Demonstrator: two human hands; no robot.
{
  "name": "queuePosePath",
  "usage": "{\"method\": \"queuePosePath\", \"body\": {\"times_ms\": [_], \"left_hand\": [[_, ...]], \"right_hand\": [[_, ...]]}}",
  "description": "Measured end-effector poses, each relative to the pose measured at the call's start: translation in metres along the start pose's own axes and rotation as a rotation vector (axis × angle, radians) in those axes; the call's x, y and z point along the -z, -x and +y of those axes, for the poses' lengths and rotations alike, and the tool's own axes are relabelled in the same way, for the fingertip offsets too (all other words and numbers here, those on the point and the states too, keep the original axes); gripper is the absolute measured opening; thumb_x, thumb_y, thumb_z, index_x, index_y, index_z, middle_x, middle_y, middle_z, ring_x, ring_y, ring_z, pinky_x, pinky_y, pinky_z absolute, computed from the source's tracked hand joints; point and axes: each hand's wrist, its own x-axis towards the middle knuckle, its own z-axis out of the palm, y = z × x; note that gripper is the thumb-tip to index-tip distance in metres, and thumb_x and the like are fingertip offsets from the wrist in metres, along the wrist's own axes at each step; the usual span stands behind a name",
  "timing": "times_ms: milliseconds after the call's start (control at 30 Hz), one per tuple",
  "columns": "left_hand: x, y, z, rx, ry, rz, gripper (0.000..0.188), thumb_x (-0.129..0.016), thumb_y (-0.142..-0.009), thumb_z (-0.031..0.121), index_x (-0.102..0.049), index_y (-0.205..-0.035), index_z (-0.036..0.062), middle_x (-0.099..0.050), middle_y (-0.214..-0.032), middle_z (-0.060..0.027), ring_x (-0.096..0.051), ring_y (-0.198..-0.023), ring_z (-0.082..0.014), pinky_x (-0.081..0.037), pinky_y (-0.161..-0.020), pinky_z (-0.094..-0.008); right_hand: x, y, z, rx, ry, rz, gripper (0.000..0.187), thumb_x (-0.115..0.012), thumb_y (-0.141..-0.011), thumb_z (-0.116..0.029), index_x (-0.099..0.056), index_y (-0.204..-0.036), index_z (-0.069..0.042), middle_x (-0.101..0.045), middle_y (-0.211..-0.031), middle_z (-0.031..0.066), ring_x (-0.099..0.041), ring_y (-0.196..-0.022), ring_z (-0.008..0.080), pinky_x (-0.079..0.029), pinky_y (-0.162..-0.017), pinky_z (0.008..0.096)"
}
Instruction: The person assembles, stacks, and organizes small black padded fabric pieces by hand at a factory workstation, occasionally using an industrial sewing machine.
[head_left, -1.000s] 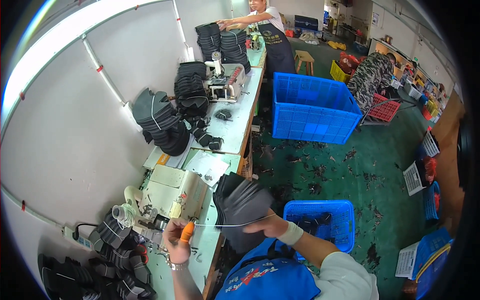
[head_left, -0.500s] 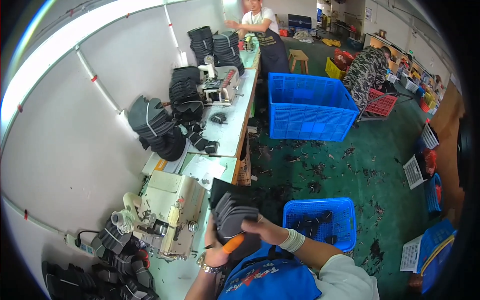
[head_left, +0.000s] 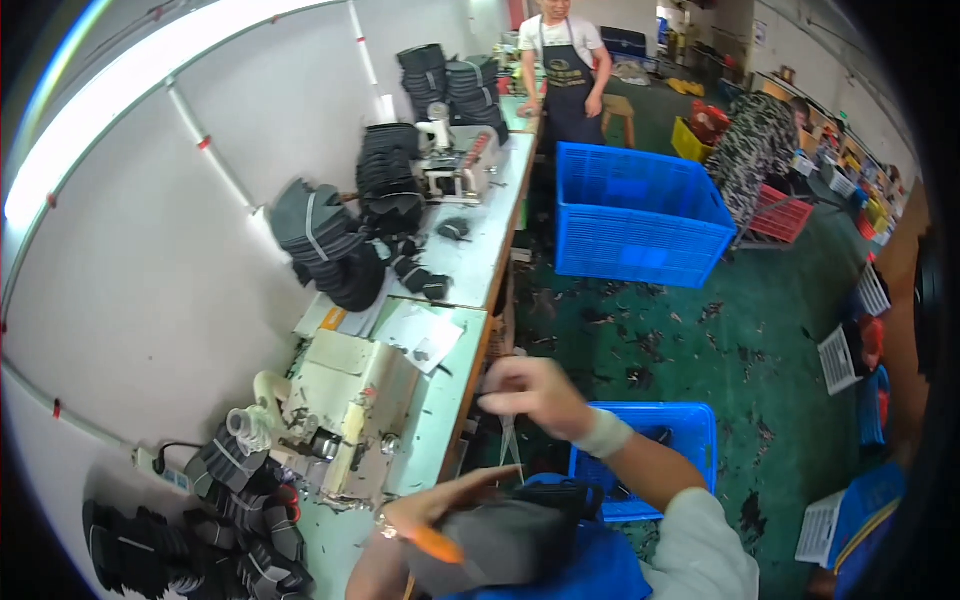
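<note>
The left hand [head_left: 425, 510] holds a stack of dark pieces [head_left: 510, 548] at the operator's lap, off the near right edge of the tabletop [head_left: 430, 430]. Its grip is clamped on the stack; an orange finger cover [head_left: 435, 545] lies against the side. The right hand [head_left: 540, 395] is raised beyond it, fingers curled. A pale cord [head_left: 511, 440] runs down below it toward the stack; whether this grip is closed on the cord cannot be told.

Step in hand, as judged: binding the stack. The next move calls for a steady left grip while the right hand draws the cord snug and secures it.

Banded bundles [head_left: 150, 550] lie at the tabletop's near left corner, with a sewing machine [head_left: 335, 370] beyond them. A small blue basket [head_left: 713, 460] stands on the floor, right of the tabletop edge. Farther along the left edge stand banded stacks [head_left: 310, 230]; opposite is a large blue crate [head_left: 640, 240]. A co-worker [head_left: 565, 75] stands at the far right edge.
</note>
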Motion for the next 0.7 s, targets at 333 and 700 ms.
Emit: {"method": "queuePosePath", "body": {"times_ms": [333,700], "left_hand": [[-0.008,0.026,-0.024,-0.119,-0.637,0.94,0.069,-0.091,-0.051,0.026,-0.043,-0.096,0.0016,-0.053,-0.09,-0.0094,-0.056,-0.08,-0.0193,-0.047,-0.07,-0.031],[0.006,0.003,-0.048,-0.054,0.024,0.928,0.047,-0.079,-0.071,0.022,-0.044,-0.098,0.0047,-0.052,-0.09,-0.0038,-0.051,-0.079,-0.0112,-0.044,-0.069,-0.0232]], "right_hand": [[-0.011,0.019,0.039,-0.066,0.152,0.105,0.042,-0.069,-0.081,-0.032,-0.054,-0.055,-0.003,-0.047,-0.05,0.0021,-0.04,-0.046,0.0079,-0.032,-0.045,0.0268],[-0.038,0.042,0.017,0.667,0.894,0.476,0.044,-0.079,-0.07,-0.032,-0.043,-0.053,-0.012,-0.046,-0.057,0.0037,-0.049,-0.063,0.0218,-0.036,-0.069,0.0351]]}}
